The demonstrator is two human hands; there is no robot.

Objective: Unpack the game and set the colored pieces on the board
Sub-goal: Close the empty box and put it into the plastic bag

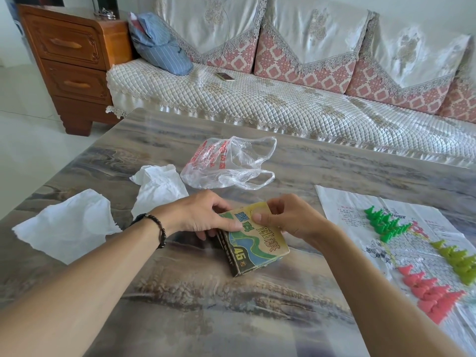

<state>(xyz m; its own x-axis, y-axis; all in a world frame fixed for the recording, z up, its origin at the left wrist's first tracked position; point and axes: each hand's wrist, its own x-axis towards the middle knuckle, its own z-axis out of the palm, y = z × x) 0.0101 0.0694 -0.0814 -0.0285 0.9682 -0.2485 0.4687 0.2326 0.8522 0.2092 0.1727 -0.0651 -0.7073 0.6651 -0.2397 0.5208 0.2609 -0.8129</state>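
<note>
A worn yellow, green and blue game box point(257, 243) sits tilted on the table in front of me. My left hand point(201, 215) grips its far left edge, thumb on the lid. My right hand point(288, 215) pinches the lid's far right corner with thumb on top. To the right lies a paper game board point(360, 220), spread flat. On it stand bright green pieces point(383, 224), yellow-green pieces point(458, 258) and red pieces point(430, 292), each colour grouped in a triangle.
A clear plastic bag point(226, 163) with red print lies behind the box. Two crumpled white papers point(159, 186) point(69, 222) lie to the left. A quilted sofa point(283, 99) runs behind the table, with a phone point(224, 76) on it, and a wooden drawer cabinet point(74, 60) stands far left.
</note>
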